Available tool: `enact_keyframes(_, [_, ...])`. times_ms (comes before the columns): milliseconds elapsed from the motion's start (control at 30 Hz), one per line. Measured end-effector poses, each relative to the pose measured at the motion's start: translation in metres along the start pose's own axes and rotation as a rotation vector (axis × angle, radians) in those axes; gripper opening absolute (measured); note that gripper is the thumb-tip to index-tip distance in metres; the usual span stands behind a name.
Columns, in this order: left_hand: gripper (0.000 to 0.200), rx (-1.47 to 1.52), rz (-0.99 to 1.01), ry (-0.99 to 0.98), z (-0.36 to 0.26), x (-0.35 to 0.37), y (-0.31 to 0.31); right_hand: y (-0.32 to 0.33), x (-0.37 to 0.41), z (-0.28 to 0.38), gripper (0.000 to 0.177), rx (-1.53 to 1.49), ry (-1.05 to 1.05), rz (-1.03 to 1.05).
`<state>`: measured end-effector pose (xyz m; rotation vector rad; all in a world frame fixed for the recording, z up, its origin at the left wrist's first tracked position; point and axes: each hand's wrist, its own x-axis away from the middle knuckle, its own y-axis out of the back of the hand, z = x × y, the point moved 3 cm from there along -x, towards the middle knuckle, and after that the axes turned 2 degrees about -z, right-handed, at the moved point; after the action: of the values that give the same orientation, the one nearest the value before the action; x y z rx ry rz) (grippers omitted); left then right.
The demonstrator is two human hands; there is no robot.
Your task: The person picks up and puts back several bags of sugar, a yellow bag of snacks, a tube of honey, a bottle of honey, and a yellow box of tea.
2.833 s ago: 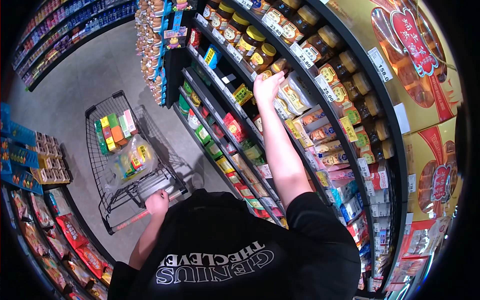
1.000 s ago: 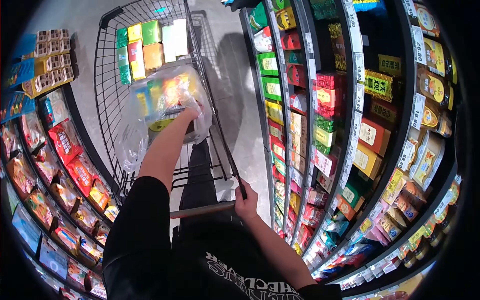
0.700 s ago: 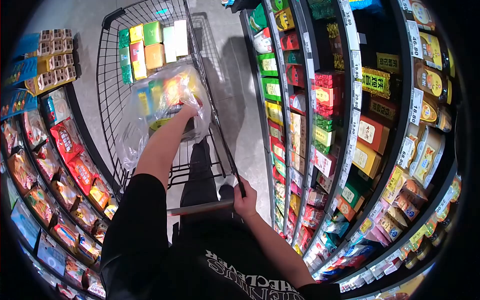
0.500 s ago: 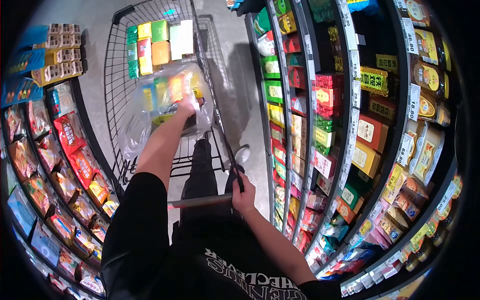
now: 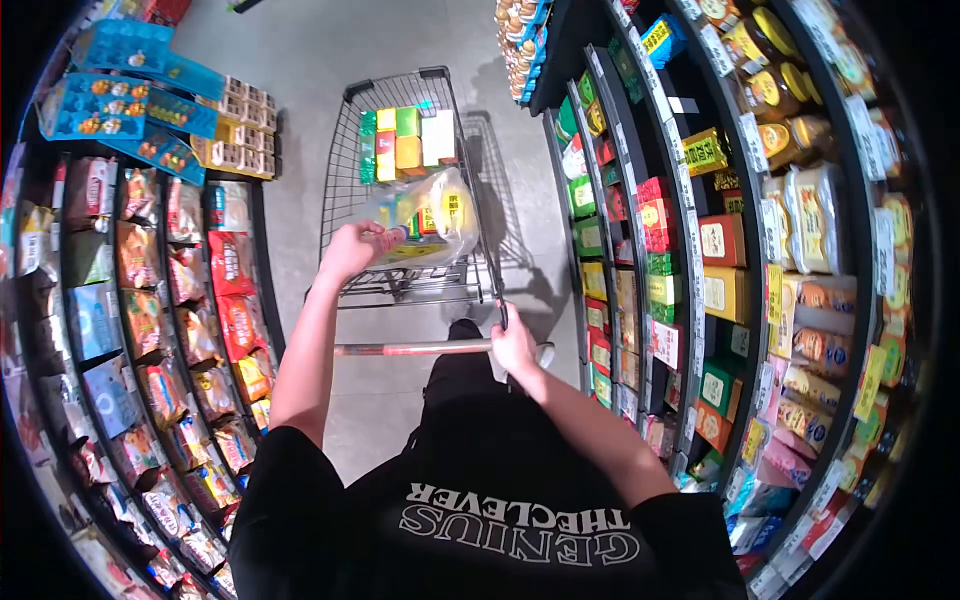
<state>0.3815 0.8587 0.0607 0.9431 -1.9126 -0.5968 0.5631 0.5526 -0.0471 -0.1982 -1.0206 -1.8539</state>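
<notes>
A wire shopping cart (image 5: 335, 172) stands in front of me. In its near part lies a clear plastic bag (image 5: 455, 215) with several colourful packages inside. At the bag's near left side is my left hand (image 5: 348, 252), its fingers curled and closed on the plastic; the exact grip is small in view. My right hand (image 5: 515, 340) is wrapped round the right end of the cart handle (image 5: 420, 349). Farther forward in the cart, several boxes in green, yellow, orange and white (image 5: 408, 150) stand side by side.
Shelves of bagged snacks (image 5: 235, 265) line the left side, with blue display trays (image 5: 110, 108) at their far end. On the right, tall shelves hold boxes (image 5: 723, 240) and jars (image 5: 770, 90). Grey floor (image 5: 300, 50) runs ahead between them.
My left hand has moved from over the bag's contents to its near left side, and the bag's loose left part is drawn in. My right hand stays on the handle. The view has shifted.
</notes>
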Motion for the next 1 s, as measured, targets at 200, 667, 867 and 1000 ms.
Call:
enact_keyframes(200, [0.028, 0.654, 0.267, -0.042, -0.069, 0.143, 0.054, 0.095, 0.048, 0.057, 0.076, -0.301, 0.46, -0.143])
enact_keyframes(667, [0.048, 0.872, 0.891, -0.404, -0.233, 0.231, -0.099, 0.231, 0.168, 0.004, 0.038, -1.006, 0.5, 0.126])
enact_keyframes(867, [0.038, 0.898, 0.791, -0.663, -0.279, 0.281, -0.199, 0.25, 0.215, -0.049, 0.037, -1.188, 0.494, -0.18])
enact_keyframes(1000, [0.033, 0.9, 0.867, -0.682, -0.307, 0.313, -0.225, 0.256, 0.244, -0.071, 0.035, -1.217, 0.447, -0.336])
